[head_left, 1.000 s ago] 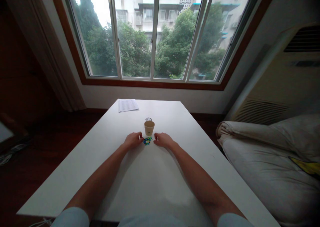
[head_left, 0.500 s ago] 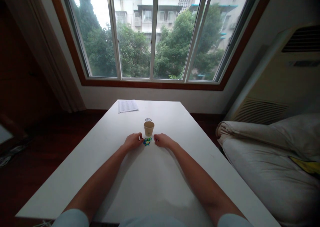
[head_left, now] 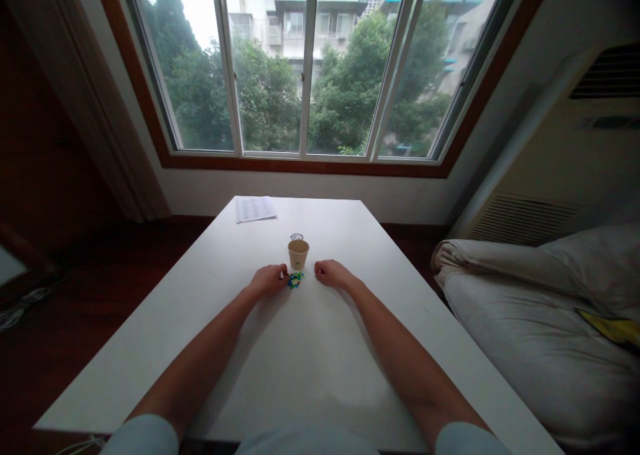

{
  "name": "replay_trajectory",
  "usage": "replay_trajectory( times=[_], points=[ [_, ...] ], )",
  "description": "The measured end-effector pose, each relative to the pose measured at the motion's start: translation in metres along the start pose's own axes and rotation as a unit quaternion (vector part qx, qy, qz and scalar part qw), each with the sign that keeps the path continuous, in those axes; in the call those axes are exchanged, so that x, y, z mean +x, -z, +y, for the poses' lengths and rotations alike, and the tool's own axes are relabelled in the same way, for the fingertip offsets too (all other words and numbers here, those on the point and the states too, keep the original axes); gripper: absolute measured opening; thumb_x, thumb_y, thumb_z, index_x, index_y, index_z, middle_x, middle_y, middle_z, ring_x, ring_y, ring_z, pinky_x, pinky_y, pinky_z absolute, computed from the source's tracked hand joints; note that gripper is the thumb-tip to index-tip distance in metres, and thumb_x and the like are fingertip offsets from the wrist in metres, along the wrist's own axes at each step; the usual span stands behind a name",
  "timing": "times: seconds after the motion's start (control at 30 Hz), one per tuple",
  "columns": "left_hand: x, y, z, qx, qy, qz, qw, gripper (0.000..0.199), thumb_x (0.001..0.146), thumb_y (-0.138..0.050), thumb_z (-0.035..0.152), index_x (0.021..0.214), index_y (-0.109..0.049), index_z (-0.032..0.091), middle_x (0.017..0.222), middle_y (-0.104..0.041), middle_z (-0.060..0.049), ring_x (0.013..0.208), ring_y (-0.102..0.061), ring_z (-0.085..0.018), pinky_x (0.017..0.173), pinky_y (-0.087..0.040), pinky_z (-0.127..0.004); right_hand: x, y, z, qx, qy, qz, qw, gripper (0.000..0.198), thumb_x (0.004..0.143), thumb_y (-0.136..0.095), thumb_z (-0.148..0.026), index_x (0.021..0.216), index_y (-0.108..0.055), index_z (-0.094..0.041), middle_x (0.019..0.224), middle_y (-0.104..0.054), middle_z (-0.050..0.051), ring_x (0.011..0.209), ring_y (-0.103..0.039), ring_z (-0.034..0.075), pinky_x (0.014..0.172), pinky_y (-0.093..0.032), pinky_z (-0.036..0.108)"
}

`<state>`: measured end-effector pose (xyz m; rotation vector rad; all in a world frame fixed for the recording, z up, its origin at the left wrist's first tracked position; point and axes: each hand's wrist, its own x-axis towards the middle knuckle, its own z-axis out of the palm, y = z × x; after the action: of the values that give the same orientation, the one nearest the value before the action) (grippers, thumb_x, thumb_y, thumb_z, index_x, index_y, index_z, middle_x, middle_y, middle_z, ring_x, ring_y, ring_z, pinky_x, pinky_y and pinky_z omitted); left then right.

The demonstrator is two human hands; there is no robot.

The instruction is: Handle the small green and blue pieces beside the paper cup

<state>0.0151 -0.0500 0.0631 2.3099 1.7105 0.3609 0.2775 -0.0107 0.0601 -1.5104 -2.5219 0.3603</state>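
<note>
A small heap of blue, green and yellow pieces (head_left: 296, 280) lies on the white table, just in front of a tan paper cup (head_left: 299, 255). The cup stands upright. My left hand (head_left: 270, 279) rests at the heap's left edge, thumb and fingers pinched together; whatever is between them is too small to make out. To the right of the heap, a little apart from it, my right hand (head_left: 332, 273) is closed with its fingers curled. Its fingertips are partly hidden, and I cannot see what they hold, if anything.
Behind the cup is a small clear round object (head_left: 297, 237), perhaps a lid. Printed sheets of paper (head_left: 255, 209) lie at the table's far left corner. A cushioned seat (head_left: 520, 335) runs along the right side, and a window (head_left: 305, 75) faces the table.
My right hand has shifted slightly right, away from the heap. My left hand stays beside the pieces. The view has tilted down a little.
</note>
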Motion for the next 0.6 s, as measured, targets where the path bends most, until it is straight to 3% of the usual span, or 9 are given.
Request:
replay_trajectory(
  times=[0.6],
  points=[
    [-0.002,0.004,0.003,-0.005,-0.067,-0.031,0.997,0.021,0.084,-0.059,0.036,0.1,-0.069,0.026,0.083,-0.071,-0.001,0.075,-0.064,-0.018,0.067,-0.041,-0.025,0.0,-0.017,-0.022,0.003,0.069,0.042,0.997,0.024,0.085,-0.068,-0.027,0.109,-0.069,-0.023,0.092,-0.065,0.002,0.083,-0.059,0.014,0.074,-0.039,0.023]
  ],
)
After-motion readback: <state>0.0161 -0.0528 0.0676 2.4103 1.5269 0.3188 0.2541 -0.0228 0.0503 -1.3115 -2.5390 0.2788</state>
